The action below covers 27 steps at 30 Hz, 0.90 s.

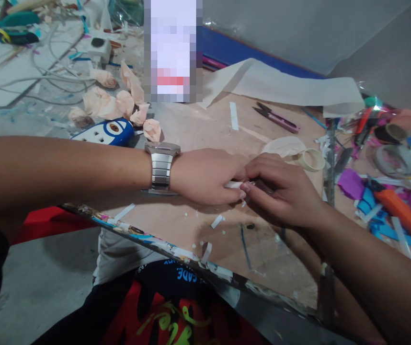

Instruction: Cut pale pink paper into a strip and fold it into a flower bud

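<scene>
My left hand (205, 175), with a metal watch (161, 165) on its wrist, is closed in a pinch above the work board (176, 223). A small white paper strip (233, 184) shows between its thumb and fingers. From the right, my right hand (284, 189) meets it, thumb and fingertips pinched at the strip's end. The fingertips of both hands touch or nearly touch, and most of the strip is hidden inside them. Just beyond my right hand lie a roll of tape (312, 159) and a pale translucent round piece (284, 146).
Thread snips (276, 117) and a long cream paper strip (291, 88) lie farther back. Crumpled peach paper flowers (108, 103) and a blue-white power strip (107, 132) sit at the left. An orange cutter (405, 208) rests among scraps at the right. Paper bits line the board's front edge.
</scene>
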{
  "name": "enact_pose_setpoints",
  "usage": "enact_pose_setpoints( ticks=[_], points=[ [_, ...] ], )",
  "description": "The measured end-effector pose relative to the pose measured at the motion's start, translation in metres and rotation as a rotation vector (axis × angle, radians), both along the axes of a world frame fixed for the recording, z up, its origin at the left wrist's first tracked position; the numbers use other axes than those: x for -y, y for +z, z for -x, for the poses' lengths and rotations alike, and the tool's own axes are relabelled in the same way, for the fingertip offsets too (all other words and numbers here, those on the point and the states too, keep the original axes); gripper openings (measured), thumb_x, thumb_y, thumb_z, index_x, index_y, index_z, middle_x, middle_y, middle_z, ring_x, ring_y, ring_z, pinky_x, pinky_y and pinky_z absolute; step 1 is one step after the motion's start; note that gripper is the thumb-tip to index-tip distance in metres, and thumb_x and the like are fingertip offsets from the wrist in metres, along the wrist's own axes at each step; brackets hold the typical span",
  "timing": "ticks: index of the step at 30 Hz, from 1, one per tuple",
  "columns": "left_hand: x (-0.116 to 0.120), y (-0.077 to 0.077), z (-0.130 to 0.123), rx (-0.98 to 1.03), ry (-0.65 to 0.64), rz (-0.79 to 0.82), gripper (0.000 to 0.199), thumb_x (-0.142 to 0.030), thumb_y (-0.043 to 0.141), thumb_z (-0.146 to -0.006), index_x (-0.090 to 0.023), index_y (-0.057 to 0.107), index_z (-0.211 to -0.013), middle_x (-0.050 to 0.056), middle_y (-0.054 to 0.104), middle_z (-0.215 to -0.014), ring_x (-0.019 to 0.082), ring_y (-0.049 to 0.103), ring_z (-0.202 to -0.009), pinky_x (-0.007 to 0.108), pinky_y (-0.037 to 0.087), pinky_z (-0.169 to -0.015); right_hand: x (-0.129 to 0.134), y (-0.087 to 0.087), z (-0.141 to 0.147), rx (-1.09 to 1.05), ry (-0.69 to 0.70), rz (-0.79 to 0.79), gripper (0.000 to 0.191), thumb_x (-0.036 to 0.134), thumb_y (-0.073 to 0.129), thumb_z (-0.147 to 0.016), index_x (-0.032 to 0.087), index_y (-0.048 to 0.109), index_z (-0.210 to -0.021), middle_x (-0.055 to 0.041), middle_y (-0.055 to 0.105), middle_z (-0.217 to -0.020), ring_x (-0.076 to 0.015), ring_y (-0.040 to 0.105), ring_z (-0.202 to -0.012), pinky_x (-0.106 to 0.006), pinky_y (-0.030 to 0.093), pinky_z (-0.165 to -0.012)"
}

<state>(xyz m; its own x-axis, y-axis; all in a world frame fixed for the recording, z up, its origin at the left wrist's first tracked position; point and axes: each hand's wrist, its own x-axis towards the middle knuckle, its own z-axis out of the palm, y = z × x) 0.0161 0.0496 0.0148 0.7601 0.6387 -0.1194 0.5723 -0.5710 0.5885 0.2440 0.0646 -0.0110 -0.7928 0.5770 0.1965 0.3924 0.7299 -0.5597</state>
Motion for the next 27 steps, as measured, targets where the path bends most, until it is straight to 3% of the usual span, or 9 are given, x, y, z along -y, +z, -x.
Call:
enact_pose_setpoints(
  ticks=[8, 21, 27],
  points=[
    [0.0, -0.0005, 0.0007, 0.006, 0.001, -0.002, 0.035, -0.039, 0.054, -0.098, -0.016, 0.08, -0.099, 0.007, 0.075, -0.084, 0.013, 0.053, -0.065, 0.03, 0.026, -0.063, -0.0003, -0.0001, 0.0003, 0.005, -0.004, -0.003, 0.019, 0.04, 0.063, -0.099, 0.023, 0.065, -0.091, -0.0032, 0.067, -0.084, -0.0177, 0.063, -0.081, -0.037, 0.044, -0.079],
    [0.0035, -0.0059, -0.0004, 0.003, -0.036, -0.086, 0.034, -0.037, 0.051, -0.101, -0.016, 0.078, -0.104, 0.008, 0.077, -0.094, 0.017, 0.061, -0.075, 0.032, 0.028, -0.066, -0.0004, -0.0002, -0.0005, 0.008, 0.0, -0.006, 0.017, 0.038, 0.062, -0.099, 0.022, 0.064, -0.092, -0.003, 0.067, -0.083, -0.0168, 0.061, -0.081, -0.037, 0.043, -0.08],
    [0.0047, -0.009, -0.0009, 0.012, -0.051, -0.126, 0.034, -0.038, 0.05, -0.1, -0.015, 0.076, -0.099, 0.008, 0.075, -0.083, 0.016, 0.058, -0.068, 0.032, 0.029, -0.065, -0.0004, 0.0007, -0.0004, 0.007, 0.005, 0.002, 0.021, 0.042, 0.063, -0.099, 0.023, 0.065, -0.092, -0.0032, 0.066, -0.083, -0.0169, 0.061, -0.08, -0.036, 0.043, -0.079]
  ],
)
